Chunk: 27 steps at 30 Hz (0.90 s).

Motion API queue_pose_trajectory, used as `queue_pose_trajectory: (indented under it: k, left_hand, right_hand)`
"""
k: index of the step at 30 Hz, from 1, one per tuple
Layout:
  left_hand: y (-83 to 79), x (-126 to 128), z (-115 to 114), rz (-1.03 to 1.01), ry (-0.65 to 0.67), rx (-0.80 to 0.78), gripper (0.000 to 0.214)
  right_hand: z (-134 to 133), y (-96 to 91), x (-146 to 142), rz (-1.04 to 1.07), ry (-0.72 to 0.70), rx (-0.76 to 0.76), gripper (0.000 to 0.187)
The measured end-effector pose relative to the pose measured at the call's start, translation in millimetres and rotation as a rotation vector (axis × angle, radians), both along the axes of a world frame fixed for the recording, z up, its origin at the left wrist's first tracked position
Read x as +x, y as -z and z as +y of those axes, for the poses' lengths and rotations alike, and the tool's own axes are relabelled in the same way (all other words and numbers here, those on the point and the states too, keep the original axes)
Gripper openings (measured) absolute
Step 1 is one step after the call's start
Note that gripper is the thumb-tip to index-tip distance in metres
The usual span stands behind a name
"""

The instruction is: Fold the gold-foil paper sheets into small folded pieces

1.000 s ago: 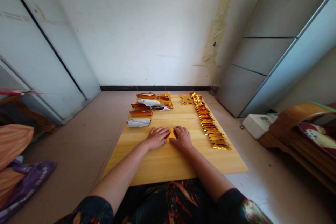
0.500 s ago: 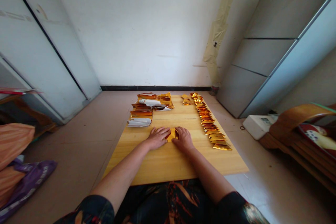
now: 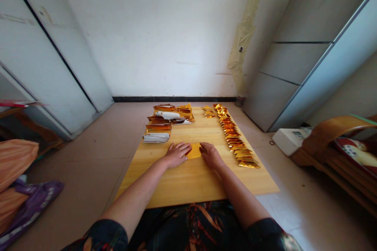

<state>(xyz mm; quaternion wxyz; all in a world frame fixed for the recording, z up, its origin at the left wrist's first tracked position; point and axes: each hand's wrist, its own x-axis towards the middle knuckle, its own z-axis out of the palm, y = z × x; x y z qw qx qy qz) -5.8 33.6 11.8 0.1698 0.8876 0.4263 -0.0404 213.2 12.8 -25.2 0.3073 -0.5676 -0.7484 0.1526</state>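
Observation:
A small sheet of gold foil paper (image 3: pixel 194 150) lies on the wooden table (image 3: pixel 179 186) between my two hands. My left hand (image 3: pixel 176 153) rests flat on its left side, fingers stretched out and pressing it down. At the paper's right edge is my right hand (image 3: pixel 211 154), its fingers bent and drawn together on that edge; the thumb is mostly hidden. To the right, a long row of folded gold foil pieces (image 3: pixel 234 137) overlaps along the table's side. Stacks of gold foil sheets (image 3: pixel 159 128) stand at the left back.
A white bundle (image 3: pixel 167 115) lies among the left stacks. A few folded gold pieces (image 3: pixel 209 112) sit near the far edge. Beyond the table are a white wall (image 3: pixel 165 39), a grey refrigerator (image 3: pixel 282 78), a wooden bench (image 3: pixel 332 149) and a purple bag (image 3: pixel 35 204) on the floor.
My right hand has slid right across the paper to its edge, uncovering more of the gold surface. My left hand has stayed in place.

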Motion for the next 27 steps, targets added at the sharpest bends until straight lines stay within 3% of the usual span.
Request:
queue_pose_trajectory:
  k: [7, 13, 16, 27]
  left_hand:
    - [-6.0, 0.9, -2.0, -0.003, -0.018, -0.033, 0.055]
    - [-13.2, 1.5, -1.2, -0.02, -0.028, -0.055, 0.058]
    - [-15.1, 2.9, -2.2, -0.035, -0.057, -0.048, 0.058]
    - [-2.9, 4.4, -4.2, -0.179, -0.126, 0.048, 0.052]
  right_hand:
    - [-0.7, -3.2, 4.7, -0.039, -0.057, 0.045, 0.022]
    - [-7.9, -22.3, 5.3, -0.145, -0.187, 0.047, 0.022]
    - [-12.7, -30.8, 8.5, -0.213, -0.262, 0.054, 0.01]
    - [-10.1, -30.0, 15.8, -0.272, -0.314, 0.119, 0.01]
